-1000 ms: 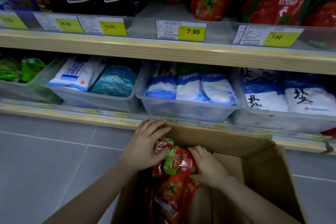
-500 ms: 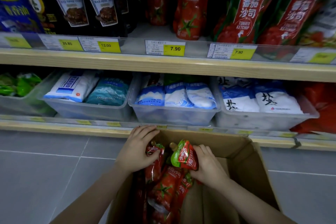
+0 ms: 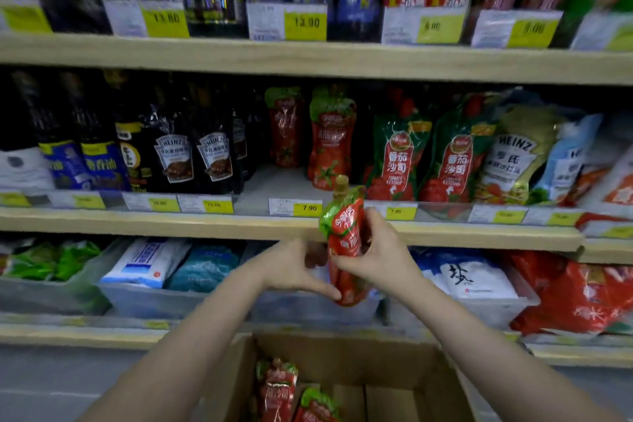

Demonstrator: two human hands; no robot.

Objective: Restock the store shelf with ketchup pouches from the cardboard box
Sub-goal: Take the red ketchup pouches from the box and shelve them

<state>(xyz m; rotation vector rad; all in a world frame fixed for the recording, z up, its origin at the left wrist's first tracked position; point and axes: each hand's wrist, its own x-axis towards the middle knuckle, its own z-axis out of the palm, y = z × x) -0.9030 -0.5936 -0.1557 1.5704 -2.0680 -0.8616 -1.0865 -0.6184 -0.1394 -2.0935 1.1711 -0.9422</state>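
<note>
I hold a red and green ketchup pouch point(image 3: 344, 233) upright in front of the middle shelf's edge point(image 3: 239, 224). My right hand point(image 3: 380, 257) grips its right side. My left hand point(image 3: 294, 267) holds its lower left, thumb under the bottom. Two like pouches point(image 3: 330, 144) stand on the middle shelf just behind, with a bare gap of shelf point(image 3: 270, 185) to their left. The cardboard box point(image 3: 394, 363) sits open below, with more pouches point(image 3: 277, 387) inside.
Dark Heinz sauce pouches point(image 3: 174, 154) stand left of the gap, bigger green tomato ketchup pouches point(image 3: 397, 158) to the right. Clear bins of salt bags point(image 3: 147, 260) fill the shelf below. Bottles line the top shelf point(image 3: 308, 58). Grey tiled floor point(image 3: 51, 384) lies left of the box.
Both hands have lifted one pouch out of the box and up to the middle shelf's edge. The view has tilted upward, showing the higher shelves.
</note>
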